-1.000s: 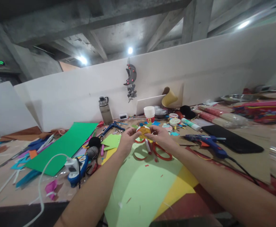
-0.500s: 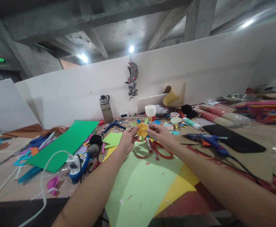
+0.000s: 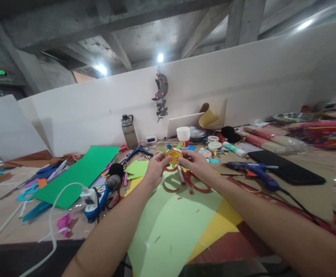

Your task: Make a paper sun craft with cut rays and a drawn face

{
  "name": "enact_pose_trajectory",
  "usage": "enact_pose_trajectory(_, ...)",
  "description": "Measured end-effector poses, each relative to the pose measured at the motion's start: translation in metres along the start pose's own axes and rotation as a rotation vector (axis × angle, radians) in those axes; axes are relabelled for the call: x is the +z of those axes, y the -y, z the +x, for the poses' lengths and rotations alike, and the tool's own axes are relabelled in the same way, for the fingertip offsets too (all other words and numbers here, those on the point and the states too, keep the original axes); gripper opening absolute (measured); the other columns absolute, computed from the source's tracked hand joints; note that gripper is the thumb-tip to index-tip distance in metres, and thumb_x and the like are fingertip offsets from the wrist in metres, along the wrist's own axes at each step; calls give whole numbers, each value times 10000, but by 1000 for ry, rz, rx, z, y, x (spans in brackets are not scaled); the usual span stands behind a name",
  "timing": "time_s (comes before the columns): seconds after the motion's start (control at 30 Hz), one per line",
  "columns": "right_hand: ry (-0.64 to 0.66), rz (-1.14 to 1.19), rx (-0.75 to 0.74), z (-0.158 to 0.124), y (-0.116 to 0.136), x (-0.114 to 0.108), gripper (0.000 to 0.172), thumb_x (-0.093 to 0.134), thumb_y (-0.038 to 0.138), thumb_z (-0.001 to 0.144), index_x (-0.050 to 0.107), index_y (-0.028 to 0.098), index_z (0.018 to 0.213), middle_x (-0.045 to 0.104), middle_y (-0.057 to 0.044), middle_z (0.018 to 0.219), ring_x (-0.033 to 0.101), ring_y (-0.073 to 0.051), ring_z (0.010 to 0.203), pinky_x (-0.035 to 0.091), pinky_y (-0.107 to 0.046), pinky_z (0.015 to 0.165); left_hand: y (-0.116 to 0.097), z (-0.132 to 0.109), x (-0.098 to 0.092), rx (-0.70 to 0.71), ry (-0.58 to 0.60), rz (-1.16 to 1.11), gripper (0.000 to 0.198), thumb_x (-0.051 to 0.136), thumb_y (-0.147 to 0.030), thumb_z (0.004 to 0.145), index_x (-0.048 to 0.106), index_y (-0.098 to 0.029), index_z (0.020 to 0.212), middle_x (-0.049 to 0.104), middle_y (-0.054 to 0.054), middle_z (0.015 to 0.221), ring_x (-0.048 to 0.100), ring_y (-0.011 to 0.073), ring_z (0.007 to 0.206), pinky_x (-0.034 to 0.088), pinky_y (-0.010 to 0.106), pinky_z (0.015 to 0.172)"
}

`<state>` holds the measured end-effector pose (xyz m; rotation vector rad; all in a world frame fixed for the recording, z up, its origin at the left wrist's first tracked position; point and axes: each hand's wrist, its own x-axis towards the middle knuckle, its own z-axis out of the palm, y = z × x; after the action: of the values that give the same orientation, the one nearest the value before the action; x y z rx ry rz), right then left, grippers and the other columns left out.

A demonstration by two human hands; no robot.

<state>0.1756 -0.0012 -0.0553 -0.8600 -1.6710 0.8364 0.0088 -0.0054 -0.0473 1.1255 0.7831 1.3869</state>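
Note:
Both hands hold a small round yellow disc (image 3: 174, 157) with dark markings and a pale rim, raised above the work surface. My left hand (image 3: 157, 166) pinches its left edge between thumb and fingers. On the opposite edge, my right hand (image 3: 195, 163) grips it the same way. Just below lie red-handled scissors (image 3: 199, 185), partly hidden, with a red-and-white stick (image 3: 181, 175) beside the handles. Under them spreads a light green paper sheet (image 3: 173, 227) with small red scraps, overlapping a yellow sheet (image 3: 218, 225).
A blue hot glue gun (image 3: 260, 174) and a black slab (image 3: 286, 167) lie at right. White cups (image 3: 183, 134) and a bottle (image 3: 129, 132) stand at the back. Left are a green sheet (image 3: 78, 175), a power strip (image 3: 95, 204) and a white cable (image 3: 52, 227).
The disc has tilted a little in my fingers, so more of its pale upper rim shows. Both hands keep their grip and have barely shifted.

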Motion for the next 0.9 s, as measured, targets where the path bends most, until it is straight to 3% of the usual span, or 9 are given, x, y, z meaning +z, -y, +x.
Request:
enact_pose_trajectory(0.1,-9,-36,-13,0,1,0,351,630,422,746,639,184,1005,658,-46,900,578,-189,792,468,-317,703,-1,-1,2,52,-3,33,328,841,-334,525,661,-151,728,660,9,719,555,94,651,411,219,631)
enact_pose_trajectory(0.2,4,9,1,0,0,0,314,632,425,744,642,187,948,659,-38,865,585,-187,777,473,-324,707,0,-2,2,43,12,57,330,847,-336,515,661,-150,714,655,5,703,549,94,639,412,222,625)
enact_pose_trajectory(0.37,-20,291,141,3,-3,2,305,652,434,730,621,198,920,689,-32,879,619,-183,796,478,-330,770,5,1,-3,-90,86,-4,468,753,-506,630,686,-143,917,682,72,878,578,125,711,421,226,579)
enact_pose_trajectory(0.47,-5,353,217,5,-5,2,346,667,445,718,615,200,957,700,-28,862,618,-164,724,473,-300,684,8,2,-6,-200,127,-109,501,648,-581,713,681,-139,946,674,98,941,580,130,723,450,230,577)
enact_pose_trajectory(0.67,-11,375,278,6,-10,1,413,725,437,665,606,209,988,698,-21,836,612,-150,688,428,-248,570,6,-2,-1,-209,161,-167,333,645,-428,790,655,-176,1007,671,68,1017,611,139,787,531,286,691)
enact_pose_trajectory(0.9,2,374,218,7,-15,1,388,708,460,679,609,198,948,664,-7,835,551,-115,633,400,-237,544,4,-4,2,-132,184,-107,356,671,-422,767,663,-151,999,684,91,996,631,155,806,510,263,670)
